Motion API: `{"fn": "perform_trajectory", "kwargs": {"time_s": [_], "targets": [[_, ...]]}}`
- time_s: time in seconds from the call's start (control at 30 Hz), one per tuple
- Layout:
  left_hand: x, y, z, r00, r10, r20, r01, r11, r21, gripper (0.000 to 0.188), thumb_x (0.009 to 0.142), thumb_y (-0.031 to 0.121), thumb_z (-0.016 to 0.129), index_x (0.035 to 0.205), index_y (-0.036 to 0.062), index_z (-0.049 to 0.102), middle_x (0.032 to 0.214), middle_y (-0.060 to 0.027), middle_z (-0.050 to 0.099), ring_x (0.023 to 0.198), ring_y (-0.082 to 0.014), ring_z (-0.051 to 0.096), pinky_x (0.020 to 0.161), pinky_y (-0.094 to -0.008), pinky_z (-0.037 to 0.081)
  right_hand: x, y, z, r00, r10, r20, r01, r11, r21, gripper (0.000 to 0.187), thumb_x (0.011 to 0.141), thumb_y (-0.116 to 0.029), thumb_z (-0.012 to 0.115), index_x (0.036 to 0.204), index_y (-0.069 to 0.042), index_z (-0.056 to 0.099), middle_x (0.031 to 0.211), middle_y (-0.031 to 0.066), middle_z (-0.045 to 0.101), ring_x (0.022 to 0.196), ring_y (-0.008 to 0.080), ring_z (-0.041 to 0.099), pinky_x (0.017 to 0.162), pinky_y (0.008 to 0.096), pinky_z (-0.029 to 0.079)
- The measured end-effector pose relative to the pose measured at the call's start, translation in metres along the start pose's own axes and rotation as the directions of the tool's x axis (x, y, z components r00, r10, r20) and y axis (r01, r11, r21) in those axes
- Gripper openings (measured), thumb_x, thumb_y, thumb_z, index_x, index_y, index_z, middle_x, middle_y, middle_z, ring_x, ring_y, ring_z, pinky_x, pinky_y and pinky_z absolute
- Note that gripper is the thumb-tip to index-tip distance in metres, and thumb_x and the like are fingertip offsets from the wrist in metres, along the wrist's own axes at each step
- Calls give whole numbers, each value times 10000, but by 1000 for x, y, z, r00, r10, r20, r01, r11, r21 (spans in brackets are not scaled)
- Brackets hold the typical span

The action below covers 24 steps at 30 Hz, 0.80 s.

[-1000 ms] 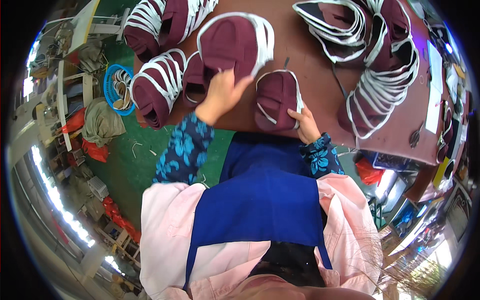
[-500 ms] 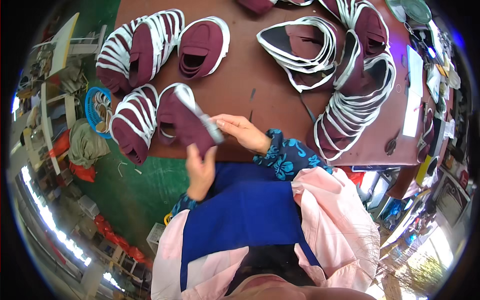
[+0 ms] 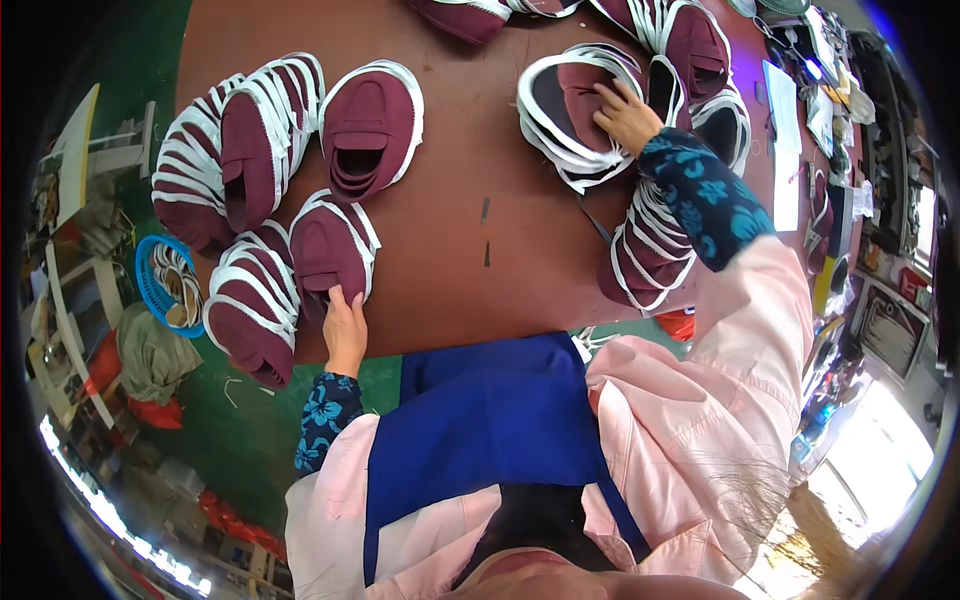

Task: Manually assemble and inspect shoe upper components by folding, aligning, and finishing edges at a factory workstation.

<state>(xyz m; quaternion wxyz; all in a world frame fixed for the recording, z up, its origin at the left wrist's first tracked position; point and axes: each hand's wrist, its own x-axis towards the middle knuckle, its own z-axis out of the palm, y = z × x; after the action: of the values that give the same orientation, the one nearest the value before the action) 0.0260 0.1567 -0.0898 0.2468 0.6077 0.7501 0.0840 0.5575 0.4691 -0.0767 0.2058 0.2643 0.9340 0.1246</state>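
**Left hand [image 3: 346, 328] at one upper [image 3: 328, 245], right hand [image 3: 630, 120] on a pile [image 3: 575, 92]**

Head view: left of centre, the left hand's bent fingers meet the lower edge of the maroon, white-rimmed upper; whether they pinch it, I cannot tell. Above and right of centre, the right hand lies over the pile with fingers slightly parted; whether it grips a layer, I cannot tell.

At upper left stands a long row [image 3: 190, 175] of nested uppers, with a maroon stack [image 3: 372, 112] just to its right. Below it, a shorter row [image 3: 245, 325] sits beside the upper at the left hand. Right of centre, a fanned row [image 3: 640, 255] lies below the right forearm. All rest on a brown table [image 3: 450, 200]. Past its left edge is a blue basket [image 3: 150, 285].
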Motion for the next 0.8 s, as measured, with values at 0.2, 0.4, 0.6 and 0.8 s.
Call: {"fn": "perform_trajectory", "kwargs": {"time_s": [0.2, 0.4, 0.6, 0.8], "targets": [[-5, 12, -7, 990, 48, -136, -46, 999, 21, 435, 915, 212, 677, 1208, -43, 479, 1115, -280, 556, 1049, -460, 529, 900, -511, 429, -2, 7, 19, 996, 89, -25, -87, 994, 72, 113, 845, -159, 598, 933, -154, 670, 849, 1, 710, 878, 192, 667, 841, 324, 442], [-15, 27, -1, 963, -68, -261, 65, 998, -21, 563, 821, 176, 757, 1245, -38, 455, 1263, -245, 490, 1182, -431, 461, 1020, -500, 365, 4, -35, -54, 996, 68, -58, -61, 993, 105, 61, 820, -168, 614, 846, -124, 647, 787, 33, 692, 814, 199, 669, 781, 330, 450], [-25, 58, -1, 916, -69, -395, 51, 997, -56, 667, 811, 148, 759, 1355, -11, 406, 1443, -263, 357, 1318, -430, 353, 1093, -525, 274, -20, -90, -26, 981, 160, -110, -139, 975, 172, 46, 821, -165, 603, 831, -123, 618, 792, 29, 678, 811, 201, 654, 741, 338, 440], [-34, 95, 9, 920, 5, -391, -63, 989, -135, 583, 842, 161, 726, 1330, -4, 452, 1432, -245, 399, 1307, -412, 377, 1091, -500, 287, -18, -77, -22, 983, 184, 22, -182, 939, 292, 192, 738, -224, 732, 900, -156, 654, 857, 26, 704, 896, 217, 654, 783, 358, 448]]}}
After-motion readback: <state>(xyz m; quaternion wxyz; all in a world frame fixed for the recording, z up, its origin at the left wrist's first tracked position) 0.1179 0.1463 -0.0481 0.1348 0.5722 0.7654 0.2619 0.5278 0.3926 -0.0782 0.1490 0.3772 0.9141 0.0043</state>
